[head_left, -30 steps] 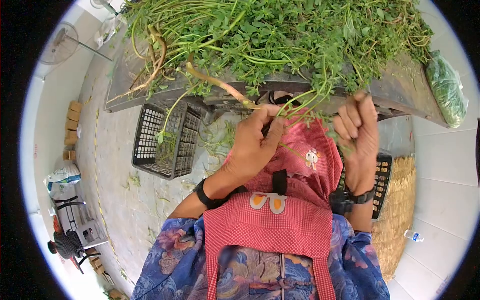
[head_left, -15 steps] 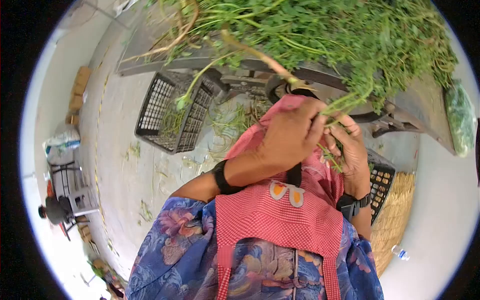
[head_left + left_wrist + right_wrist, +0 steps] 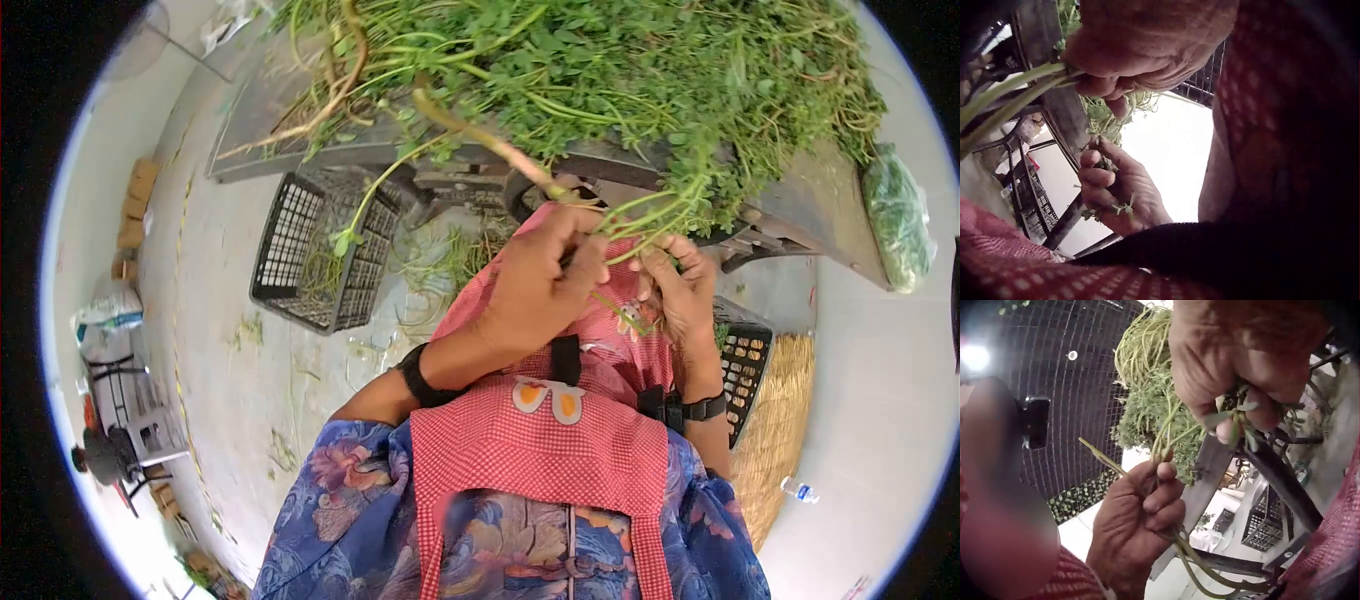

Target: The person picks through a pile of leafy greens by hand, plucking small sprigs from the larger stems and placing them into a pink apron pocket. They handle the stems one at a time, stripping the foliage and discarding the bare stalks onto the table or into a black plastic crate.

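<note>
My left hand (image 3: 545, 275) grips a purslane plant by its base, just below the edge of the tabletop. The plant's thick, pinkish-brown stem (image 3: 490, 145) reaches up and left from the fist, and a thin side shoot (image 3: 375, 195) droops beyond it. Green stems (image 3: 650, 215) run out on the other side toward my right hand (image 3: 683, 290). That hand pinches small leafy sprigs (image 3: 1107, 164) with curled fingers, close beside the left. In the right wrist view, leaves (image 3: 1242, 415) poke out under the right fingers.
A large heap of purslane (image 3: 640, 80) covers the dark tabletop (image 3: 260, 115). Black crates stand on the floor, one at left (image 3: 325, 255) and one at right (image 3: 740, 370) by a straw mat (image 3: 775, 430). A bag of greens (image 3: 895, 220) lies at the table's right end.
The right hand, held apart and raised near the table edge, has come down and left beside the left hand and now pinches sprigs. The left hand keeps its grip on the plant.
</note>
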`<state>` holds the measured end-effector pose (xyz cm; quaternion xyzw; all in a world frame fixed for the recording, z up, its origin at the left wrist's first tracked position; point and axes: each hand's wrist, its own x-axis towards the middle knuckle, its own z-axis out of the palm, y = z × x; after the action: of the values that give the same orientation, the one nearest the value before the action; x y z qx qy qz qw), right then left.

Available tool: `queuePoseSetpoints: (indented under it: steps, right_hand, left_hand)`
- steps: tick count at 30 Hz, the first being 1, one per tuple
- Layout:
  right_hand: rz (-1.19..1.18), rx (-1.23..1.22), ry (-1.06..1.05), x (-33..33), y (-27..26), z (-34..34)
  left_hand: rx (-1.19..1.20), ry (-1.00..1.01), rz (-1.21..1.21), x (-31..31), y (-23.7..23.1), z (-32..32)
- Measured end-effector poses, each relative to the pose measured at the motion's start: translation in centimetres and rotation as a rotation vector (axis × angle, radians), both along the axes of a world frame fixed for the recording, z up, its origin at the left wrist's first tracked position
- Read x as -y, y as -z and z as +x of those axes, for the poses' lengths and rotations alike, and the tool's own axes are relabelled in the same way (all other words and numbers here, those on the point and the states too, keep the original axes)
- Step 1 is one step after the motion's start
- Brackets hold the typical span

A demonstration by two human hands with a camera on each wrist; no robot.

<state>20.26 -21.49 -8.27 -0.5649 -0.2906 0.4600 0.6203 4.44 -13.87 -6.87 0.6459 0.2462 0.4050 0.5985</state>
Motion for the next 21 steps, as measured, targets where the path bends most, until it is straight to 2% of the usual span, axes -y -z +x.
queuePoseSetpoints:
  steps: [1, 2, 3, 4, 6, 7, 9, 11, 13, 15, 17, 21]
  right_hand:
    - [-0.024, -0.143, -0.034, 0.1, -0.9, -0.1]
    - [-0.019, -0.142, -0.024, 0.2, -0.8, -0.1]
    - [0.017, -0.251, -0.055, 0.3, -0.6, -0.2]
    - [0.056, -0.358, -0.09, 0.3, -0.3, -0.2]
    - [0.049, -0.368, -0.102, 0.5, 0.8, 0.5]
    - [0.07, -0.384, -0.165, 0.5, 1.1, 0.8]
    - [0.096, -0.397, -0.22, 0.6, 1.3, 1.0]
    - [0.045, -0.388, -0.095, 0.6, 1.5, 0.9]
    - [0.046, -0.394, -0.086, 0.4, 1.8, 1.3]
    - [0.041, -0.408, -0.079, 0.1, 1.7, 1.6]
    - [-0.112, -0.569, -0.068, 0.0, 0.6, 2.1]
    - [-0.005, -0.61, -0.176, -0.9, -0.2, 1.9]
  left_hand:
    - [0.003, 0.015, 0.005, -0.2, -0.1, -0.1]
    - [0.035, 0.037, -0.098, -0.4, -0.1, -0.3]
    - [0.065, 0.055, -0.202, -0.5, -0.2, -0.4]
    - [0.064, 0.058, -0.197, -0.6, -0.4, -0.5]
    - [0.044, 0.122, -0.37, -0.7, -1.1, -0.6]
    - [0.041, 0.128, -0.367, -0.7, -1.4, -0.7]
    - [0.088, 0.189, -0.6, -0.9, -1.9, -0.8]
    - [0.109, 0.206, -0.627, -1.1, -1.7, -0.8]
    - [0.13, 0.217, -0.654, -1.1, -1.7, -0.7]
    - [0.075, 0.188, -0.571, -0.8, -1.8, -0.4]
    - [0.041, 0.186, -0.533, -0.6, -1.7, -0.2]
    - [-0.02, 0.164, -0.466, -0.6, -1.5, 0.1]
